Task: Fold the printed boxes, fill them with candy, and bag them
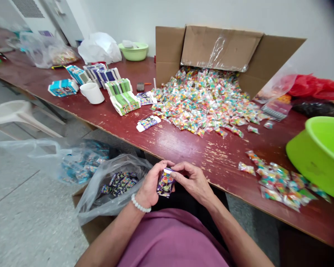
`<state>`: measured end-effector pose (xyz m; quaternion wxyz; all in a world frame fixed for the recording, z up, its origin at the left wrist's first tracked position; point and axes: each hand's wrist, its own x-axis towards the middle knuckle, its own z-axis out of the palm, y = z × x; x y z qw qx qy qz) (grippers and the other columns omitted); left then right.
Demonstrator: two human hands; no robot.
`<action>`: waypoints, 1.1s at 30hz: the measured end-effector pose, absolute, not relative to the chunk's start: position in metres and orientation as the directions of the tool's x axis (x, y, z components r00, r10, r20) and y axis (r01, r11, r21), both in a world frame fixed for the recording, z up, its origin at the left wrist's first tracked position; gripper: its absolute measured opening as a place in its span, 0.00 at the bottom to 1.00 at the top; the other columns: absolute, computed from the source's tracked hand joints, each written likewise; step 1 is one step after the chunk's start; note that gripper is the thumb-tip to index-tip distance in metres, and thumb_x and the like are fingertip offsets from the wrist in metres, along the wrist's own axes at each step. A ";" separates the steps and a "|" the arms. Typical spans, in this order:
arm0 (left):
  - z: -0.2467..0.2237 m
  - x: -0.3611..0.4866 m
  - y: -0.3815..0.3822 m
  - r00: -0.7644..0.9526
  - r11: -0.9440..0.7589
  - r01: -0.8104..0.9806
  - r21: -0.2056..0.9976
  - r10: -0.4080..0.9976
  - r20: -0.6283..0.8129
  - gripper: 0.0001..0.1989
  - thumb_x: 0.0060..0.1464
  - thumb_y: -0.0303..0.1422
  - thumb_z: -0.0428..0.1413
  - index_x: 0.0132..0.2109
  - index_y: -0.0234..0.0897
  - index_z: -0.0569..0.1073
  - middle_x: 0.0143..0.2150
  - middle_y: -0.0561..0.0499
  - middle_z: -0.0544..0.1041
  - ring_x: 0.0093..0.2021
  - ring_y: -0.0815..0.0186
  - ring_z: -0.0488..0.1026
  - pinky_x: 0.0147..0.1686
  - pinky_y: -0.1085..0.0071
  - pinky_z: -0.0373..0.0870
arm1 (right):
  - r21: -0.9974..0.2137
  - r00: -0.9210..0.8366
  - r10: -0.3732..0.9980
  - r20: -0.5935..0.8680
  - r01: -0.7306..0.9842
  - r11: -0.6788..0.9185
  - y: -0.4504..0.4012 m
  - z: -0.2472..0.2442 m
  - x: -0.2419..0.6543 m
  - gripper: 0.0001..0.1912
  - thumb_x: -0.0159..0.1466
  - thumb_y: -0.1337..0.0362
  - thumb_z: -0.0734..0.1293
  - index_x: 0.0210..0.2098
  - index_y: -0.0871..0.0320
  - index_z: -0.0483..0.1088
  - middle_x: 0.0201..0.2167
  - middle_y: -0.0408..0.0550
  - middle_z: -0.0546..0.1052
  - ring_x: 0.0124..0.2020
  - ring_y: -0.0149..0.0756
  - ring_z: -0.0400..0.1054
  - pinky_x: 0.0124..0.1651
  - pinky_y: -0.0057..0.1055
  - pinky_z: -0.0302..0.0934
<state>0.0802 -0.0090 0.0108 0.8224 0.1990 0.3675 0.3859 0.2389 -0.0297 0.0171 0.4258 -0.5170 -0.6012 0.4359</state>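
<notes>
A small dark purple printed box (165, 183) is held above my lap, in front of the table edge. My left hand (151, 185) is wrapped round its left side, with a beaded bracelet at the wrist. The fingers of my right hand (193, 181) are closed on the upper right corner, by a white flap. A flat printed box (149, 123) lies on the table ahead, and another (146, 98) is just behind it. Green boxes (124, 97) stand stacked to their left. Many wrapped candies (208, 100) spill from an open cardboard carton (219, 48).
A white mug (92, 92) stands beside blue boxes (63, 88). On the right are a green basin (317, 155) and a loose candy pile (281, 181). Left of my lap, an open plastic bag (93, 202) holds dark packets (121, 183). A white stool (13, 115) stands further left.
</notes>
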 end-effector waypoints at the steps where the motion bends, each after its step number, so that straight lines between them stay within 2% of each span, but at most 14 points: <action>1: 0.011 0.080 -0.009 0.425 0.611 -0.474 0.634 0.790 -0.443 0.12 0.58 0.37 0.52 0.44 0.36 0.75 0.31 0.52 0.75 0.21 0.69 0.72 0.18 0.72 0.72 | -0.969 -0.088 0.996 0.032 0.242 0.053 -0.029 0.017 0.238 0.10 0.61 0.55 0.71 0.35 0.57 0.76 0.32 0.47 0.80 0.32 0.38 0.74 0.37 0.33 0.67; 3: 0.012 0.080 -0.010 0.427 0.593 -0.437 0.676 0.799 -0.424 0.18 0.60 0.42 0.51 0.48 0.35 0.75 0.33 0.50 0.78 0.21 0.69 0.72 0.19 0.73 0.71 | -0.981 -0.084 0.996 -0.005 0.196 0.012 -0.027 0.019 0.237 0.10 0.60 0.56 0.71 0.33 0.57 0.76 0.32 0.47 0.81 0.30 0.36 0.74 0.35 0.32 0.67; 7: 0.012 0.078 -0.012 0.436 0.591 -0.338 0.732 0.788 -0.435 0.32 0.59 0.56 0.47 0.54 0.34 0.75 0.33 0.45 0.80 0.19 0.67 0.73 0.17 0.74 0.67 | -0.997 -0.171 0.982 -0.077 -0.013 -0.080 -0.023 0.023 0.235 0.11 0.60 0.56 0.71 0.30 0.58 0.73 0.37 0.47 0.81 0.27 0.32 0.72 0.30 0.30 0.67; 12: 0.008 0.074 -0.013 0.428 0.557 -0.240 0.795 0.796 -0.428 0.32 0.58 0.55 0.51 0.54 0.33 0.76 0.29 0.46 0.79 0.19 0.67 0.73 0.17 0.75 0.64 | -0.991 -0.197 0.975 -0.102 -0.063 -0.117 -0.020 0.024 0.237 0.12 0.59 0.57 0.72 0.27 0.58 0.72 0.37 0.48 0.81 0.24 0.28 0.69 0.29 0.28 0.66; 16: 0.004 0.071 -0.012 0.420 0.574 -0.291 0.765 0.795 -0.437 0.23 0.57 0.45 0.54 0.51 0.31 0.78 0.28 0.47 0.79 0.19 0.67 0.73 0.19 0.74 0.66 | -0.997 -0.242 0.967 -0.076 0.020 -0.073 -0.025 0.021 0.239 0.11 0.62 0.55 0.69 0.32 0.57 0.75 0.34 0.46 0.80 0.27 0.33 0.71 0.32 0.31 0.68; 20: 0.004 0.076 -0.010 0.389 0.604 -0.412 0.682 0.794 -0.468 0.18 0.50 0.35 0.56 0.46 0.33 0.79 0.33 0.47 0.80 0.24 0.68 0.74 0.23 0.73 0.71 | -0.948 -0.185 0.977 0.106 0.278 0.155 -0.037 0.007 0.229 0.11 0.62 0.56 0.70 0.41 0.54 0.75 0.40 0.49 0.78 0.38 0.40 0.72 0.43 0.38 0.67; 22: 0.003 0.076 -0.008 0.323 0.557 -0.412 0.722 0.829 -0.455 0.16 0.48 0.34 0.57 0.44 0.32 0.79 0.34 0.47 0.80 0.28 0.67 0.76 0.27 0.73 0.72 | -0.900 -0.184 0.966 0.182 0.365 0.239 -0.042 -0.002 0.221 0.19 0.58 0.57 0.74 0.48 0.54 0.72 0.44 0.52 0.76 0.42 0.42 0.70 0.47 0.41 0.66; 24: -0.002 0.067 -0.006 0.204 0.478 -0.321 0.817 0.878 -0.434 0.17 0.50 0.38 0.57 0.45 0.33 0.78 0.34 0.47 0.79 0.28 0.66 0.76 0.27 0.72 0.72 | -0.887 -0.227 0.955 0.193 0.374 0.269 -0.043 -0.010 0.216 0.31 0.55 0.56 0.76 0.55 0.54 0.66 0.52 0.56 0.72 0.46 0.44 0.69 0.48 0.42 0.66; 26: -0.011 0.046 -0.002 0.043 0.382 -0.124 0.916 0.924 -0.379 0.21 0.54 0.45 0.54 0.47 0.35 0.76 0.34 0.47 0.79 0.27 0.64 0.75 0.25 0.70 0.72 | -0.892 -0.211 0.964 0.161 0.388 0.234 -0.040 -0.014 0.217 0.39 0.54 0.54 0.76 0.60 0.55 0.61 0.56 0.58 0.69 0.48 0.45 0.69 0.46 0.41 0.67; 28: -0.023 0.012 0.002 -0.106 0.285 0.088 0.954 0.955 -0.276 0.22 0.54 0.48 0.52 0.46 0.36 0.76 0.36 0.46 0.80 0.34 0.60 0.77 0.31 0.67 0.73 | -0.898 -0.113 0.988 0.100 0.418 0.139 -0.032 -0.016 0.227 0.36 0.58 0.53 0.72 0.61 0.55 0.59 0.53 0.58 0.71 0.45 0.44 0.70 0.41 0.38 0.68; 30: -0.032 -0.024 0.007 -0.161 0.254 0.194 0.948 0.961 -0.225 0.19 0.51 0.47 0.56 0.41 0.36 0.78 0.42 0.44 0.80 0.45 0.56 0.76 0.42 0.65 0.72 | -0.893 -0.008 0.997 0.075 0.445 0.070 -0.022 -0.017 0.243 0.28 0.62 0.53 0.68 0.59 0.56 0.62 0.44 0.54 0.75 0.37 0.40 0.71 0.35 0.35 0.67; 33: -0.033 -0.056 0.025 -0.211 0.195 0.355 0.914 0.970 -0.125 0.19 0.49 0.45 0.59 0.43 0.37 0.78 0.49 0.43 0.78 0.53 0.53 0.71 0.55 0.59 0.65 | -0.855 0.104 0.988 0.118 0.517 0.048 -0.008 -0.019 0.265 0.20 0.64 0.54 0.66 0.51 0.57 0.68 0.36 0.49 0.77 0.29 0.36 0.69 0.34 0.35 0.65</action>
